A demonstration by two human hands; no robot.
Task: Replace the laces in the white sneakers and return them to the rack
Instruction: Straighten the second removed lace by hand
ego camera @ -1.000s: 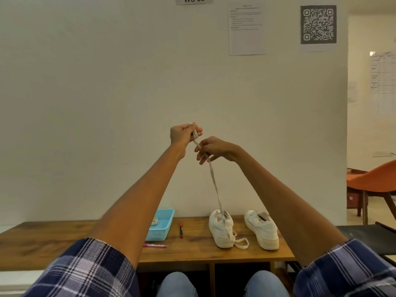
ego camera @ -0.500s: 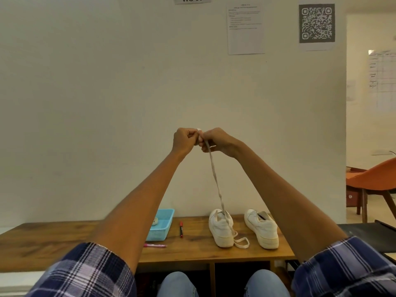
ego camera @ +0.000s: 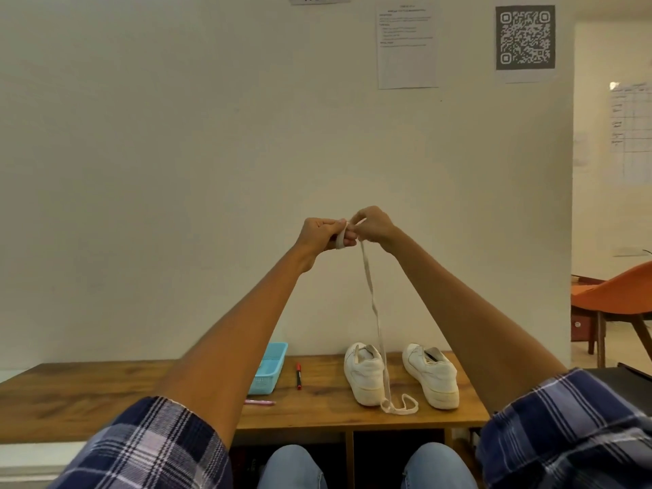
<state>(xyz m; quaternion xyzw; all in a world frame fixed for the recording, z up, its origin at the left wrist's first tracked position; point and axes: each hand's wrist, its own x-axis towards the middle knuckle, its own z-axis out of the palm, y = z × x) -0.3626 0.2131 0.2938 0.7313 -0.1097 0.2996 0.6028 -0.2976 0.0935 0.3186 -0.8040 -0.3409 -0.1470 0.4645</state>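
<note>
Two white sneakers stand heel-toward-me on the wooden rack top [ego camera: 88, 393]: the left sneaker [ego camera: 365, 377] and the right sneaker [ego camera: 432, 379]. A white lace [ego camera: 372, 298] hangs from my raised hands down past the left sneaker and ends in a loose loop on the wood by its heel. My left hand [ego camera: 323, 234] has the lace wrapped around its fingers and grips it. My right hand [ego camera: 374, 225] pinches the lace right beside the left hand. Both hands are held high in front of the wall.
A light blue plastic basket [ego camera: 270, 367] sits left of the sneakers, partly behind my left arm. A red marker [ego camera: 299, 375] lies beside it and a pink pen [ego camera: 259, 403] near the front edge. Open rack compartments show below. An orange chair [ego camera: 621, 298] stands at the right.
My hands have come together and the lace is now wound around my left fingers. The hanging lace has shifted slightly right and its lower end has slid nearer the sneaker's heel.
</note>
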